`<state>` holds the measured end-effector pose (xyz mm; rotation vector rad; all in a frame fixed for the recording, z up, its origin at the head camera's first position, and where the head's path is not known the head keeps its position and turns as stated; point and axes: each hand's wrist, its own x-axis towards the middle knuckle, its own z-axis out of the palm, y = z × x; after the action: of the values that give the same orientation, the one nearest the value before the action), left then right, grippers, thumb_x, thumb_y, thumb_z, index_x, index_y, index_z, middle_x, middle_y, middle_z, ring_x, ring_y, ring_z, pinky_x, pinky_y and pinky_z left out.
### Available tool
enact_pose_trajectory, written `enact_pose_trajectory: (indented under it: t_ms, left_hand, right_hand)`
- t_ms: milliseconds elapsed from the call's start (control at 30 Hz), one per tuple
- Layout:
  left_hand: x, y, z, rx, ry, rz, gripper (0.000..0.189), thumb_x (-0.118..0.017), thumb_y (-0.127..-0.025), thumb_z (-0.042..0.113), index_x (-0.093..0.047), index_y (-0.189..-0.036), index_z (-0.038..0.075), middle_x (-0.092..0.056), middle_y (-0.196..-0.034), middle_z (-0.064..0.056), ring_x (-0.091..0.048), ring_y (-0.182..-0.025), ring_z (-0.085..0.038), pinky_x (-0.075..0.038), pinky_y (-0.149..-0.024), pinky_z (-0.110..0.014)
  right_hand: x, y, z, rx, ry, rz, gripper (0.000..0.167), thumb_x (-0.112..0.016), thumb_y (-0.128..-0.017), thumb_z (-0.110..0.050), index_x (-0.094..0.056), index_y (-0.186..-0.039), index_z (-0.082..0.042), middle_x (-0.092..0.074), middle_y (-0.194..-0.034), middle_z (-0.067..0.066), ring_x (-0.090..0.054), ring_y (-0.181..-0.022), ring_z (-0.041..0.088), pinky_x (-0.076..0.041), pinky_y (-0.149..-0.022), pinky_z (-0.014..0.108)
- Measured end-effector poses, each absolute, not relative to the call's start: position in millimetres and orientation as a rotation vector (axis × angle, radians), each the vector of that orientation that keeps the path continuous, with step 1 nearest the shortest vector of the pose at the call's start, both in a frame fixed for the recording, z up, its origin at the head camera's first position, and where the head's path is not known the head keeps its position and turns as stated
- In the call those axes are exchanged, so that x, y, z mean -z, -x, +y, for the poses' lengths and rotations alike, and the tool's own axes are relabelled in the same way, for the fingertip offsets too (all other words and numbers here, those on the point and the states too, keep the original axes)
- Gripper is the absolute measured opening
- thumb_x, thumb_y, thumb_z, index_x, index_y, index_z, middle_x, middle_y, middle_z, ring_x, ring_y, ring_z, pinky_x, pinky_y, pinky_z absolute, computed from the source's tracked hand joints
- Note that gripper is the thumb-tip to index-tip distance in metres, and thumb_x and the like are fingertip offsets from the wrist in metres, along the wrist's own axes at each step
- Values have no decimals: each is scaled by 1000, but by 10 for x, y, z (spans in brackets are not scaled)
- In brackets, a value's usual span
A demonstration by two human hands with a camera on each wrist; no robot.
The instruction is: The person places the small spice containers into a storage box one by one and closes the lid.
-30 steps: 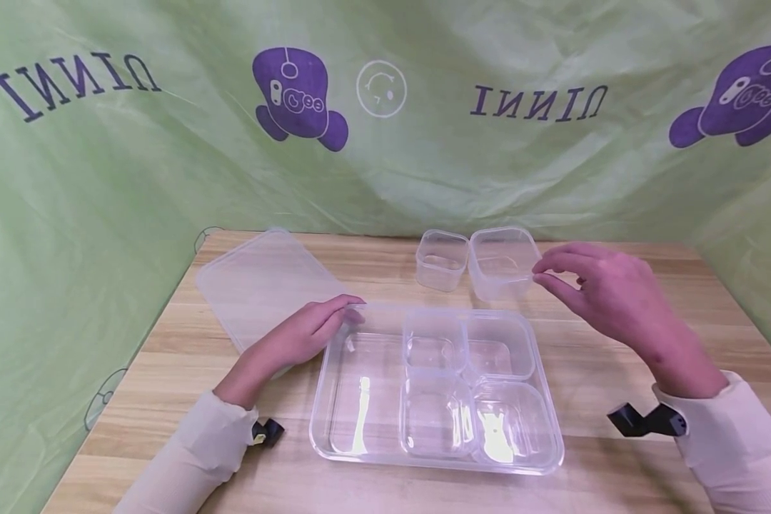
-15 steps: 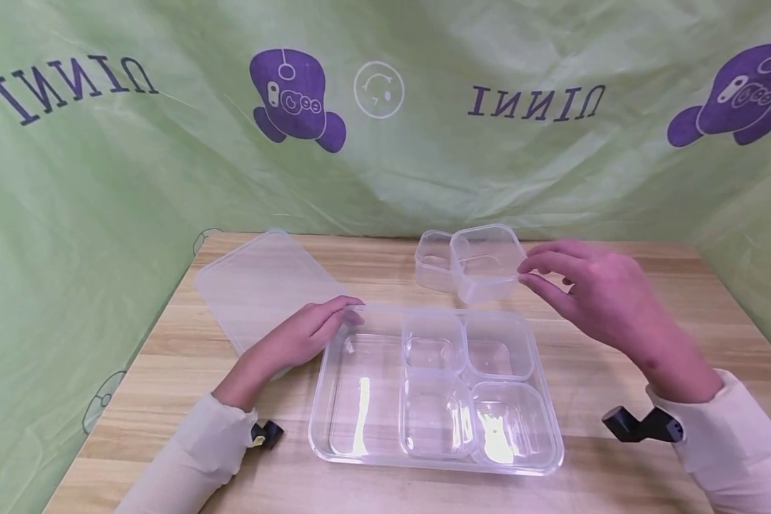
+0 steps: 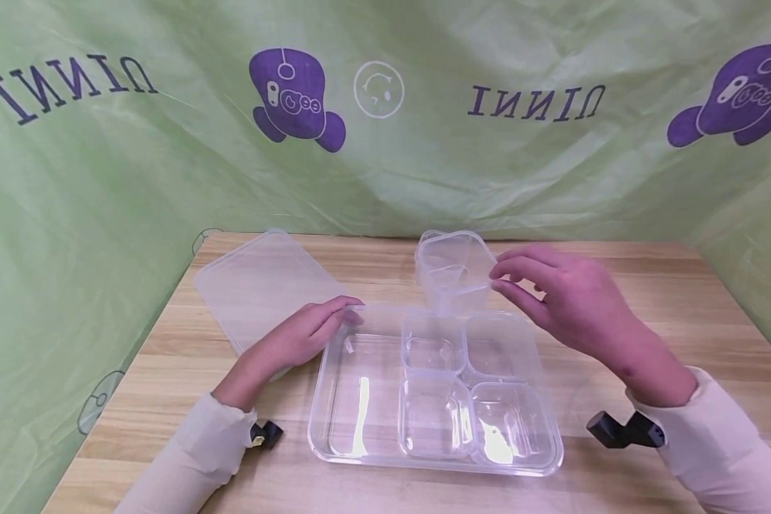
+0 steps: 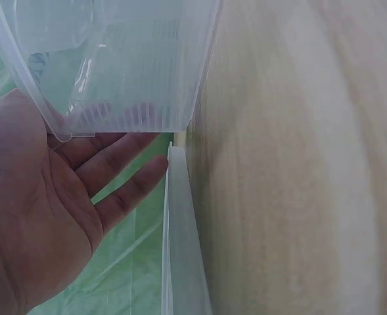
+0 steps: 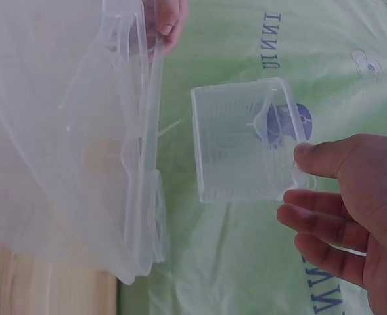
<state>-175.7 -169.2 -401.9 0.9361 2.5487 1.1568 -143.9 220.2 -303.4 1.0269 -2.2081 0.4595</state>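
Observation:
A large clear plastic food box [image 3: 366,462] lies on the table. Several small clear containers [image 3: 437,421] fill its right part, while its left part is bare. My left hand [image 3: 305,332] holds its far left corner, fingers along the outer wall in the left wrist view. My right hand [image 3: 568,296] pinches the rim of a clear square container [image 3: 456,278] between thumb and fingers [image 5: 318,210]. This container hangs just beyond the box's far edge, slightly tilted. It overlaps another small clear container [image 3: 422,260] behind it, which is mostly hidden.
A flat translucent lid [image 3: 263,278] lies back left on the wooden table [image 3: 674,300], partly under the left hand in the head view. A green printed curtain [image 3: 424,164] closes off the back and both sides. Black wrist cameras [image 3: 625,430] sit on both sleeves.
My right hand has carried the square container leftward and a little nearer, from beside the other small container to in front of it. My left hand has stayed at the box's corner.

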Motion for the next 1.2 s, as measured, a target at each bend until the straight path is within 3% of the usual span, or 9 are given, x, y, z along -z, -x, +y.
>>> enact_pose_trajectory:
  t_ms: [433,867,1200]
  left_hand:
    - [4014,1762,-1685,-1148,-941,2557,38,-33,-112,12,-58,-139,6,-73,-118,-4,-62,-122,-22,-42,-111,-45]
    - [4017,1760,-1687,-1141,-952,2573,38,-33,-111,10,-57,-140,6,-73,-118,-4,-62,-122,-23,-43,-110,-46]
    - [4030,1753,-1713,-1093,-960,2628,40,-36,-108,9,-56,-142,3,-65,-135,-11,-56,-130,-27,-41,-112,-49]
  right_hand:
    - [3135,1511,2008,-588,-1166,-2158,36,-53,-108,-41,-76,-102,-15,-75,-106,-1,-73,-86,19,-52,-53,34]
    - [3185,1481,1727,-578,-1296,-2156,27,-61,-106,-37,-76,-99,-15,-74,-104,-2,-73,-93,19,-60,-72,40]
    - [3197,1440,1611,-564,-1348,-2182,22,-65,-104,-35,-74,-100,-15,-73,-103,-5,-72,-88,14,-59,-65,35]
